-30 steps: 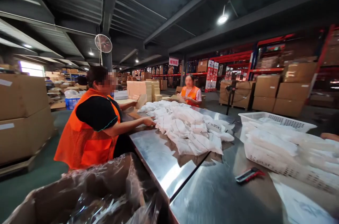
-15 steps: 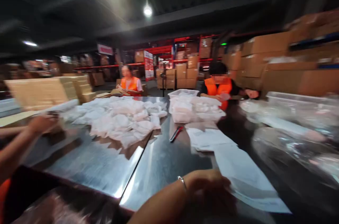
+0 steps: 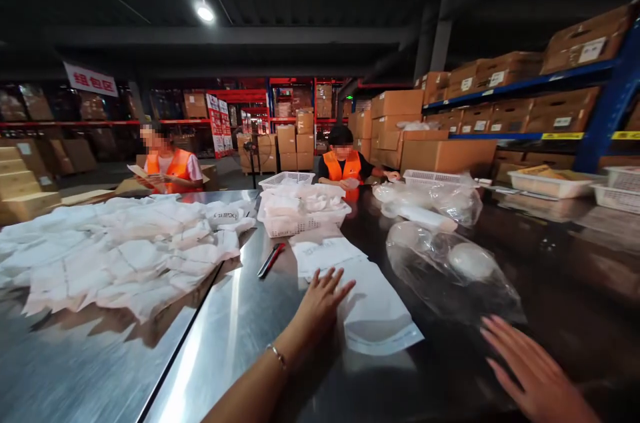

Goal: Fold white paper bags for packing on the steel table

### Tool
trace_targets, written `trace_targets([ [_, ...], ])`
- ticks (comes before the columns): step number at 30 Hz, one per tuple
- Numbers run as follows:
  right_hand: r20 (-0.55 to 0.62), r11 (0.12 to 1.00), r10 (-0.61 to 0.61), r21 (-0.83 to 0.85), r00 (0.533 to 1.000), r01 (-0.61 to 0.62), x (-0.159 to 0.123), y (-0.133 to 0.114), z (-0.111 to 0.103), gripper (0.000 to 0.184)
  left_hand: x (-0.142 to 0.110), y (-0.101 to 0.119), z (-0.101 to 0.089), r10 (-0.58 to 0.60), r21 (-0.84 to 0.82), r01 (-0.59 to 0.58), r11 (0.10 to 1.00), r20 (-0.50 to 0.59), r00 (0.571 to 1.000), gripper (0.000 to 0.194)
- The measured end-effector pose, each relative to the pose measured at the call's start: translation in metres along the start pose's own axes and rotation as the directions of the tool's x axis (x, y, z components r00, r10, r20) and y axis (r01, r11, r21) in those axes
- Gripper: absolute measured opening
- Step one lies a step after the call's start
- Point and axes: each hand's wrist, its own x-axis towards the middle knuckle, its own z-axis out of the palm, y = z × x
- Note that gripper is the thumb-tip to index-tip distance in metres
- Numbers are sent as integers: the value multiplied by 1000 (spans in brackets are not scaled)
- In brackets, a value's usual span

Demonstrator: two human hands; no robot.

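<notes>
My left hand (image 3: 320, 300), with a bracelet on the wrist, is open with spread fingers at the left edge of a white mailer bag (image 3: 373, 303). Its fingertips overlap the bag; whether they press on it I cannot tell. At lower right, my right hand (image 3: 533, 366) is open, fingers stretched out, just below a clear plastic bag (image 3: 415, 263) with a white round item inside. Neither hand holds anything. More white bags (image 3: 325, 251) lie beyond the first one. A red and black box cutter (image 3: 271, 260) rests on the metal table left of them.
A wide heap of white packages (image 3: 130, 236) covers the left table. White baskets (image 3: 305, 223) stand ahead, one full of packages. Two people in orange vests, one person (image 3: 173, 166) left and another person (image 3: 345, 160) ahead, work across the table. Trays (image 3: 555, 184) sit at far right.
The view has turned to the right. My left hand has reached forward to the white mailer bag, and my right hand has come into view. Another person's arm at the left is gone from view.
</notes>
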Motion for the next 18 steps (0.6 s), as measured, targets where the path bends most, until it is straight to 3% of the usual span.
trace_targets([
  [3, 101, 964, -265, 48, 959, 262, 51, -6, 46, 64, 3, -7, 15, 346, 203, -344, 917, 26, 938, 55],
  [6, 128, 852, -516, 180, 847, 492, 96, -19, 83, 58, 5, -12, 24, 485, 211, -480, 851, 32, 874, 39],
  [8, 195, 777, -626, 247, 755, 579, 111, -23, 95, 50, 5, -13, 26, 530, 191, -523, 831, 17, 848, 32],
  [10, 262, 738, -673, 304, 692, 603, 114, -24, 98, 41, 4, -11, 27, 545, 163, -540, 826, 17, 838, 26],
  [12, 299, 725, -685, 363, 664, 585, 110, -22, 96, 37, 3, -6, 28, 541, 151, -542, 827, 49, 839, 21],
  [15, 353, 732, -675, 430, 649, 528, 102, -18, 91, 39, 5, 2, 26, 556, 178, -565, 806, 99, 825, 20],
  [18, 407, 774, -621, 457, 670, 439, 100, -16, 90, 44, 14, 10, 21, 533, 221, -544, 809, 114, 838, 24],
])
